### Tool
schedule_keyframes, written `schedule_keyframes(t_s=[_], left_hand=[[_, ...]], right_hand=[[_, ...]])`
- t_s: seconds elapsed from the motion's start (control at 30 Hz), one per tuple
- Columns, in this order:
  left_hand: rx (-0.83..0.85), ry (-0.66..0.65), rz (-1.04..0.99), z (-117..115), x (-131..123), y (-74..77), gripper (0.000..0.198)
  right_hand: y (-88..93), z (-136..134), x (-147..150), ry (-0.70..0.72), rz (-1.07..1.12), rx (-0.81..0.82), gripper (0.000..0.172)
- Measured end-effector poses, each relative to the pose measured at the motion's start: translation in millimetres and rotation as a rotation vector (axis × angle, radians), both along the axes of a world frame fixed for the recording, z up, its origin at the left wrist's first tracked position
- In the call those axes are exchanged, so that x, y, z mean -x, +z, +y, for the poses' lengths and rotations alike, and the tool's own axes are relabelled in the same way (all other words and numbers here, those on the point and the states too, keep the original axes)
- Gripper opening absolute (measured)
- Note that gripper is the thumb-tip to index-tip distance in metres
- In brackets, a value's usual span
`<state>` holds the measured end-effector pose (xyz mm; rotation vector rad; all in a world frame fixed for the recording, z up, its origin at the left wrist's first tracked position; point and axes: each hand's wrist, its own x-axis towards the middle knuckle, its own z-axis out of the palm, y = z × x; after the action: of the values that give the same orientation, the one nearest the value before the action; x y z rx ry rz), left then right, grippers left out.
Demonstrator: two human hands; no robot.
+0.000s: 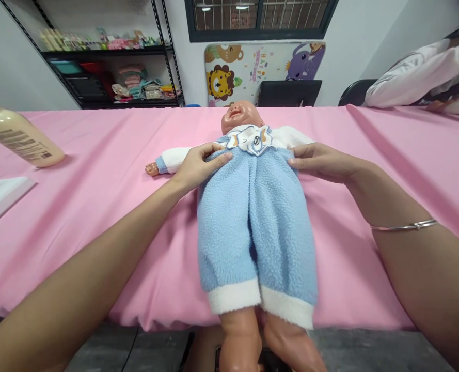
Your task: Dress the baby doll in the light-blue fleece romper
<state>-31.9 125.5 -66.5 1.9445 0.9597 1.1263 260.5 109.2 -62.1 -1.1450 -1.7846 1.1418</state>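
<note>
A baby doll [241, 118] lies on its back, its head at the far side and its bare legs hanging over the near edge. It wears a white top with a patterned bib collar [252, 139] and light blue fleece pants [225, 222] with white cuffs. My left hand [199, 164] pinches the pants' waist on the left side, thumb on top. On the opposite side my right hand [322, 161] grips the waist between thumb and fingers. One doll arm [175, 159] stretches out to the left; the other is partly hidden behind my right hand.
A pink cloth [97, 206] covers the table. On the left lie a cream-coloured bottle [20, 137] and a white box-like item [2, 199]. Behind stand a shelf [109, 51] of supplies and a dark monitor [290, 93]. A person in white sleeves [407, 75] is at the far right.
</note>
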Motion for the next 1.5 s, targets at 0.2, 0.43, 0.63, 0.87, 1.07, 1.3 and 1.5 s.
schedule_keyframes(t_s=[0.2, 0.43, 0.63, 0.87, 1.07, 1.3, 1.5], left_hand=[[-0.233, 0.070, 0.180, -5, -4, 1.1, 0.032], [-0.186, -0.041, 0.278, -5, 0, 15.7, 0.025], [0.193, -0.155, 0.180, 4, 26, 30.4, 0.040], [0.266, -0.198, 0.235, 5, 25, 16.3, 0.052], [0.273, -0.175, 0.087, 3, 15, 12.6, 0.055], [0.209, -0.030, 0.069, 6, 17, 8.9, 0.041], [0.227, -0.084, -0.028, 4, 16, 10.5, 0.053]], right_hand=[[16.1, -3, 11, -0.063, 0.231, 0.048, 0.042], [19.5, -9, 30, -0.079, 0.216, -0.042, 0.044], [20.5, -6, 32, 0.038, -0.255, -0.228, 0.045], [18.4, -7, 42, -0.042, -0.360, -0.336, 0.041], [14.2, -2, 39, -0.134, -0.030, -0.074, 0.024], [14.7, -2, 27, -0.076, 0.123, 0.151, 0.038], [25.6, -12, 34, -0.177, 0.437, 0.129, 0.015]])
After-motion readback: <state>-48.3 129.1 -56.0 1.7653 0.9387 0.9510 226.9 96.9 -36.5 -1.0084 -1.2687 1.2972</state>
